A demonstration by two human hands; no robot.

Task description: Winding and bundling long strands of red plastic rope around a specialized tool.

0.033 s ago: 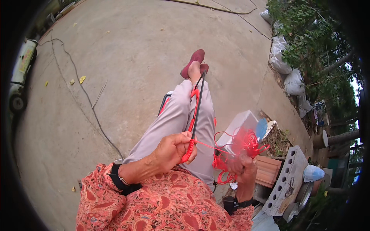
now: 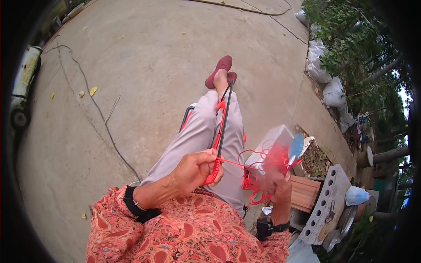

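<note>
My left hand (image 2: 192, 172) is closed around the near end of a long, thin black frame (image 2: 224, 127), which points away over my legs. Tight coils of red cord (image 2: 214, 172) cover that near end, and more red runs along part of its length. From the coils a strand stretches to the right, to a loose bundle of red cord (image 2: 277, 158). My right hand (image 2: 277, 182) grips this bundle, with loops hanging around the fingers. Motion blurs the bundle and the fingertips.
Right of my legs stand a white box (image 2: 274, 138), a blue mesh-like piece (image 2: 297, 145), reddish tiles (image 2: 302, 193) and a concrete block with holes (image 2: 324, 206). White sacks (image 2: 335, 93) line the greenery. A dark cable (image 2: 94, 96) crosses the concrete floor on the left.
My right hand and the red cord bundle have shifted slightly, and the loops hang differently. My left hand and the black frame stay almost where they were.
</note>
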